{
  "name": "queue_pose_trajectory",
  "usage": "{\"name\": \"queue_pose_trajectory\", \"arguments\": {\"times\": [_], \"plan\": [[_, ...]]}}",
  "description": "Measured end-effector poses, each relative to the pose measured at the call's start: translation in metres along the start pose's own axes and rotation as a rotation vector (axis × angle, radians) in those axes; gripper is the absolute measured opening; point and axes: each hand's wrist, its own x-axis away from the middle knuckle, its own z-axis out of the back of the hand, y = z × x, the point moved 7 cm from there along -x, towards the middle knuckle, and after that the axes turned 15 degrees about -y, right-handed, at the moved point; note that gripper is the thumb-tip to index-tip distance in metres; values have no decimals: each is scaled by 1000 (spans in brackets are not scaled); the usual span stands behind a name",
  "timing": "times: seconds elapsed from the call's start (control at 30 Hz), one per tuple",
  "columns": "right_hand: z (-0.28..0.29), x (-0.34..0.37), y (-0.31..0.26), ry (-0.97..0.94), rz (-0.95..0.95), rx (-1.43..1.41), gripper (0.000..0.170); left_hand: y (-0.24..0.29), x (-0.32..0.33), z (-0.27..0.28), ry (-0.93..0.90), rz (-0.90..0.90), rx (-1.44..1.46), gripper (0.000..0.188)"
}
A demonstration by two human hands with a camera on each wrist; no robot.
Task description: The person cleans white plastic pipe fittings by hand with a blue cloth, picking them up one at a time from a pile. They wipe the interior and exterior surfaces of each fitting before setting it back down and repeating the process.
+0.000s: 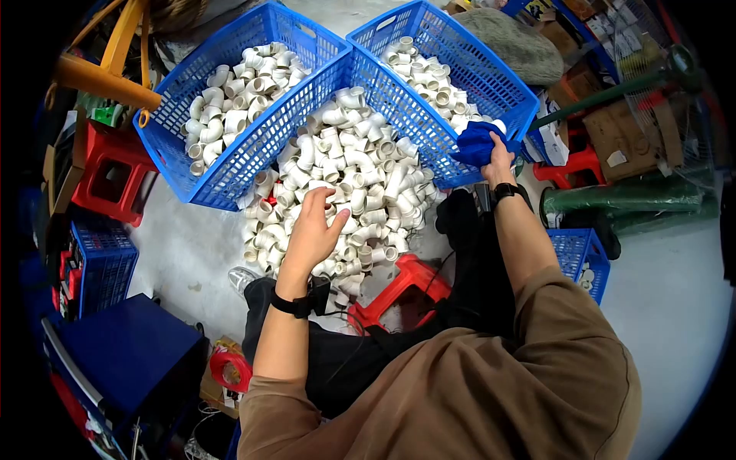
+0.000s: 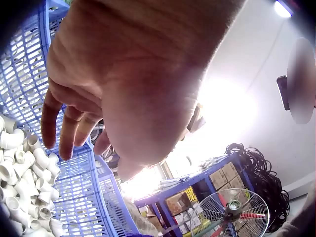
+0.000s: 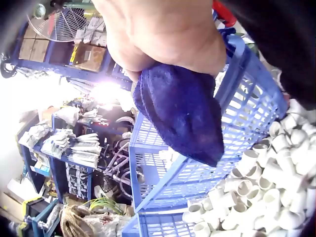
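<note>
My right hand point(image 1: 500, 162) grips a bunched dark blue cloth point(image 1: 477, 143) at the near corner of the right blue crate point(image 1: 529, 107). In the right wrist view the cloth point(image 3: 180, 113) hangs from the hand point(image 3: 168, 34), beside the crate's rim. My left hand point(image 1: 313, 234) hovers over the pile of white pipe elbows point(image 1: 337, 161), fingers spread and holding nothing. The left wrist view shows that hand point(image 2: 118, 84) with loosely bent fingers, the elbow pile point(image 2: 24, 177) beyond it. More white elbows point(image 1: 429, 80) lie inside the right crate.
A left blue crate point(image 1: 253, 134) holds more elbows. A red stool point(image 1: 402, 291) stands between the legs, and another red stool point(image 1: 115, 169) at the left. A dark blue box point(image 1: 130, 345) is at lower left. Green wrapped rolls point(image 1: 621, 203) lie at the right.
</note>
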Motion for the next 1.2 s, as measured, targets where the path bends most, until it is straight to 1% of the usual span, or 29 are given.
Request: {"name": "queue_pose_trajectory", "arguments": {"times": [0.03, 0.1, 0.13, 0.17, 0.2, 0.23, 0.27, 0.3, 0.33, 0.37, 0.4, 0.43, 0.5, 0.53, 0.57, 0.63, 0.7, 0.77, 0.8, 0.83, 0.9, 0.93, 0.97, 1.03, 1.07, 1.1, 1.17, 1.2], "plan": [[8, -23, 10, 1, -1, 0, 53, 1, 1, 1, 8, -6, -18, 45], [3, -72, 39, -304, -138, 85, 44, 2, 1, 0, -11, 7, -30, 47], [-9, -48, 43, -452, -137, 126, 32, 2, 1, 1, -29, 22, -43, 48], [-21, -26, 51, -587, -127, 163, 43, 1, 1, 2, -23, 19, -44, 48], [-30, 10, 55, -642, -139, 276, 41, -1, 1, -1, -53, 16, -88, 51], [-45, 69, 52, -727, -163, 314, 36, -2, 1, -4, -87, 16, -132, 54], [-55, 93, 63, -826, -113, 341, 32, -2, 0, -9, -191, 80, -72, 69], [-64, 126, 70, -924, -100, 383, 30, -4, 0, -12, -196, 81, -72, 69], [-71, 163, 73, -1035, -131, 458, 33, -5, 0, -19, -223, 39, -96, 77], [-77, 177, 89, -1142, -106, 530, 35, -4, 0, -23, -250, -4, -121, 86], [-84, 212, 89, -1279, -135, 519, 36, 0, -1, -25, -266, -15, -125, 98], [-88, 231, 94, -1354, -140, 494, 35, 1, -1, -26, -295, 13, -61, 99], [-95, 259, 97, -1438, -221, 362, 35, 0, -1, -26, -342, 28, 101, 100], [-98, 263, 96, -1442, -214, 345, 35, 0, -1, -23, -316, -31, 142, 95], [-100, 264, 96, -1438, -261, 283, 35, -3, 0, -21, -286, -11, 231, 89], [-102, 274, 78, -1382, -323, 263, 36, -3, -1, -11, -224, -3, 333, 76], [-100, 272, 73, -1380, -327, 278, 34, 0, -2, 0, -87, -104, 509, 45], [-99, 263, 66, -1374, -49, 575, 32, -2, 1, 13, 82, -98, 475, 36], [-103, 258, 53, -1362, 424, 760, 30, -3, 2, 17, 127, -150, 531, 32], [-104, 253, 52, -1365, 420, 762, 30, 5, 6, 27, 156, -205, 442, 37], [-102, 243, 59, -1343, 384, 841, 26, 7, 11, 39, 307, -298, 458, 49], [-105, 248, 55, -1322, 356, 749, 21, 2, 12, 38, 307, -296, 556, 57], [-109, 250, 56, -1387, 298, 609, 21, -1, 10, 40, 343, -336, 683, 63], [-119, 271, 46, -1434, 332, 536, 26, 2, 12, 47, 359, -433, 911, 63], [-123, 287, 41, -1474, 258, 427, 32, -4, 10, 46, 367, -408, 908, 55], [-129, 304, 38, -1509, 196, 344, 36, -11, 5, 41, 337, -449, 1016, 49], [-144, 338, 38, -1614, 150, 315, 36, -30, 4, 4, 109, -171, 1428, 70], [-148, 343, 39, -1615, 137, 316, 36, -26, -1, -5, -3, -193, 1552, 84]]}}
